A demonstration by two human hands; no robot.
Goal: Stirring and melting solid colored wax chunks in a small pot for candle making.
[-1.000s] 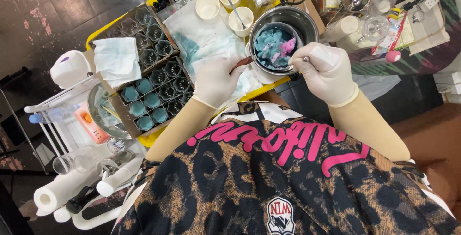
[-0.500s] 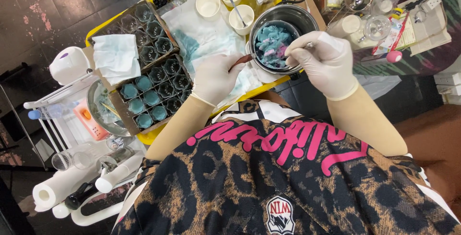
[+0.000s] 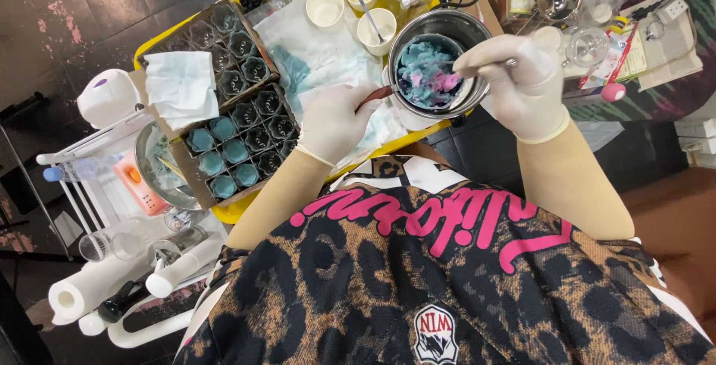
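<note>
Gloved left hand [image 3: 335, 123] gripping pot handle [image 3: 375, 95], right hand [image 3: 518, 82] holding stirrer [image 3: 455, 63]

- Pot [image 3: 468, 26]: shiny bare metal, smooth.
- Blue-and-pink mass [image 3: 426, 74]: matt, lumpy.
- Left hand [image 3: 337, 123] and right hand [image 3: 522, 82]: smooth, matt rubber gloves.
- Paper towel [image 3: 317, 55]: crumpled, stained.
- Tray [image 3: 224, 123]: rough cardboard.
- Floor [image 3: 67, 22]: dark, worn tiles.

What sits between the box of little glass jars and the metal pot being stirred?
A white cloth stained blue, spread on the yellow table in the head view.
</note>
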